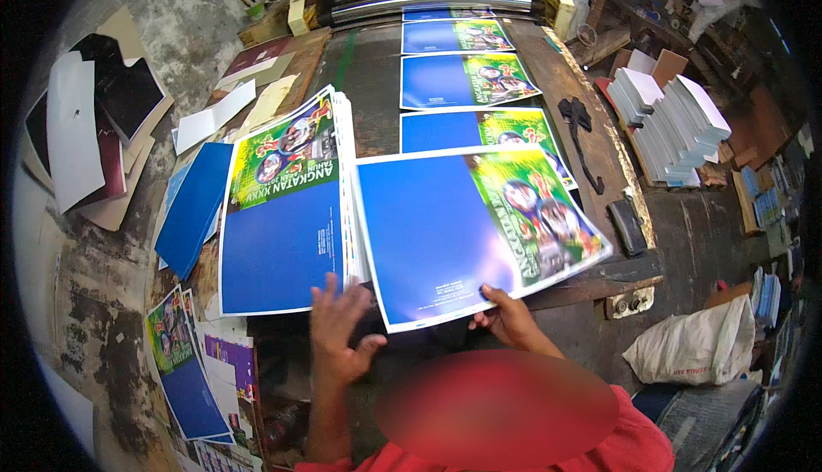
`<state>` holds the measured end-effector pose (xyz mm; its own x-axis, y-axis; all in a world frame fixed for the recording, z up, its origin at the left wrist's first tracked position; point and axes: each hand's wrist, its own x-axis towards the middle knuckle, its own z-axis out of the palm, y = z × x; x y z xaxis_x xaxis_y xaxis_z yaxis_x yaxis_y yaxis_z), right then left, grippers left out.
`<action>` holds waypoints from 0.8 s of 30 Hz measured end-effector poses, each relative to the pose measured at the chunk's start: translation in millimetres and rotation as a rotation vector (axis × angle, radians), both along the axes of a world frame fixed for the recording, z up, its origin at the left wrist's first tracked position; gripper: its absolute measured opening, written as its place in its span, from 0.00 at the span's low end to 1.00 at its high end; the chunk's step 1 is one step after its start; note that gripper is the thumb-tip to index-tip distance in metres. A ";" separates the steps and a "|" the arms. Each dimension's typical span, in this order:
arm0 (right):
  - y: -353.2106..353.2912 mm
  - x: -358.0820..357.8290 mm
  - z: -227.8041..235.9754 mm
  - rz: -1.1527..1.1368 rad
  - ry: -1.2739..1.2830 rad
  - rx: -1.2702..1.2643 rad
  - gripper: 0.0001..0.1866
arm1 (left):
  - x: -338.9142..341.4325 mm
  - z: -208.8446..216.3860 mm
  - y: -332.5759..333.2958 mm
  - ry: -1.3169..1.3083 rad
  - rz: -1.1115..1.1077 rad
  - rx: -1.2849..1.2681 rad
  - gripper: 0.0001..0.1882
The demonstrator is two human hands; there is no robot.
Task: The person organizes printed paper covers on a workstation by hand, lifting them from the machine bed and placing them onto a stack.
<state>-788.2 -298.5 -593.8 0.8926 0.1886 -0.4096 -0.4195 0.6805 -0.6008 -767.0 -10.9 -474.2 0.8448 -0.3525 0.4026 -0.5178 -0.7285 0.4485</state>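
A printed cover sheet [425,219], half blue and half green with pictures, tilts over the front of the worktable. My right hand [507,318] pinches its near edge, thumb on top and fingers beneath. My left hand [342,333] has its fingers spread and holds nothing. It hovers by the front right corner of a thick stack of matching sheets [278,254]. Beyond the held sheet, more such printed sheets [438,81] lie in a row running away from me. The farthest one reaches the rollers of a machine [428,0] at the back.
Blue offcuts [195,215] and a white folded sheet [214,117] lie left of the stack. A black strap [584,142] and a dark pouch [628,227] rest along the table's right side. Stacked white paper blocks [676,121] stand farther right, above a white sack [695,344].
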 end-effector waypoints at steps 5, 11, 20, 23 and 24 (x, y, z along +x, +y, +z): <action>16.3 -49.2 -52.5 0.014 0.190 0.050 0.20 | 18.3 -24.3 17.4 -0.090 0.255 0.097 0.20; 18.9 -39.1 -58.1 -0.036 0.126 -0.009 0.28 | 9.8 -36.2 23.4 -0.101 0.328 -0.016 0.14; 18.2 -27.0 -55.3 -0.235 0.126 0.006 0.19 | 6.5 -33.0 27.3 0.023 0.310 -0.097 0.20; -19.7 -45.2 -41.0 -0.316 0.122 -0.090 0.28 | 3.9 -30.6 26.0 0.062 0.297 -0.127 0.21; -48.9 -53.5 -35.7 -0.357 0.152 -0.216 0.29 | 3.7 -29.2 25.7 0.076 0.300 -0.123 0.21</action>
